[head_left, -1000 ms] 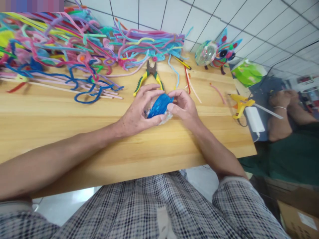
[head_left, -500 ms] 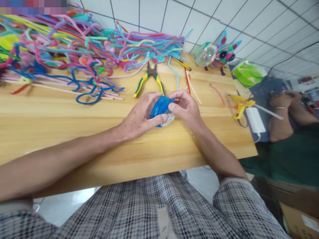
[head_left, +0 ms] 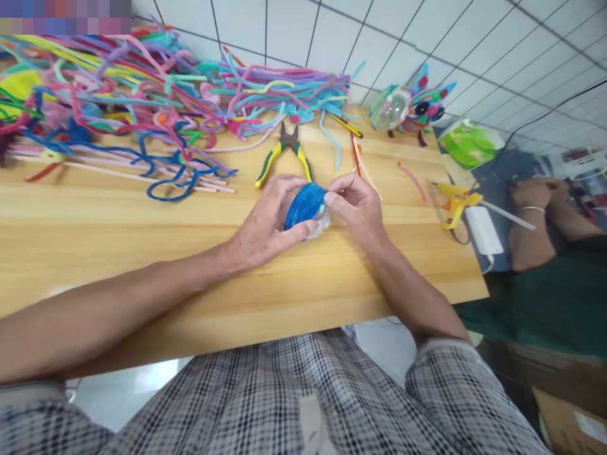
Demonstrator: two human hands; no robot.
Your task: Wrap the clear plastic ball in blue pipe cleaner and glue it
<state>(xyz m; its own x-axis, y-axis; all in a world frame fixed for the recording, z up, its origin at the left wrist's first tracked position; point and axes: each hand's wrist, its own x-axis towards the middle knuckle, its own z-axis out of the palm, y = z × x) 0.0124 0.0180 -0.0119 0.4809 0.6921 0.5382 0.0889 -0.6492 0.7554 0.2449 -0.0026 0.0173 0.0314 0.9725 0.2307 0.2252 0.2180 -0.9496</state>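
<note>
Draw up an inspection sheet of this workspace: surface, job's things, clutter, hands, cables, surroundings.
Surface: wooden table
Job's things: clear round piece, blue strip across it
Clutter: pipe cleaners heaped on the far left; pliers beyond the hands, handles spread; glue gun at right
Hands: left hand cradles the piece; right hand pinches the strip's edge
Cables: black cable at far right; white cord at the white box
Surroundings: tiled wall; another person's hands at right

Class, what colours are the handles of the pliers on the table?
The pliers' handles are yellow and dark green; head view.
</note>
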